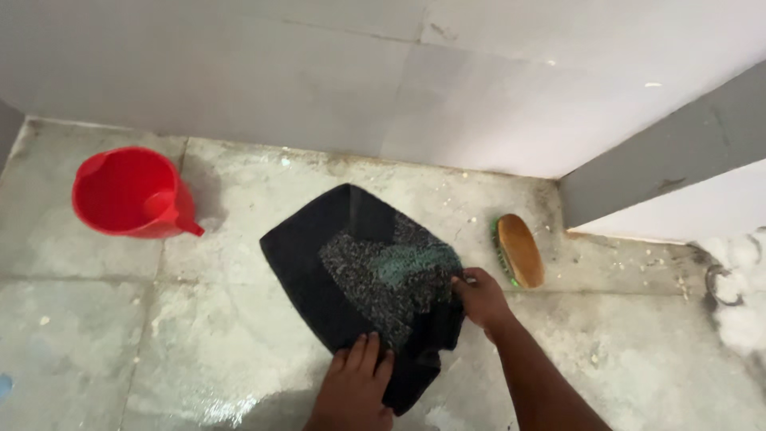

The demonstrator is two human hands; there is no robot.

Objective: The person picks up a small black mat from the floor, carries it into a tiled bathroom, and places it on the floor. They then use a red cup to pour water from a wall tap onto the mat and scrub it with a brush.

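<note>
Both hands' fingers press the black cloth's near edge.

Wet grey concrete floor, pale tiled wall

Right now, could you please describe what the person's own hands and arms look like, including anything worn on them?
Both are bare. The left hand shows no glove, ring or watch. The right hand is also ungloved, and the right forearm is uncovered to the picture's bottom edge, with no sleeve or band in view.
</note>
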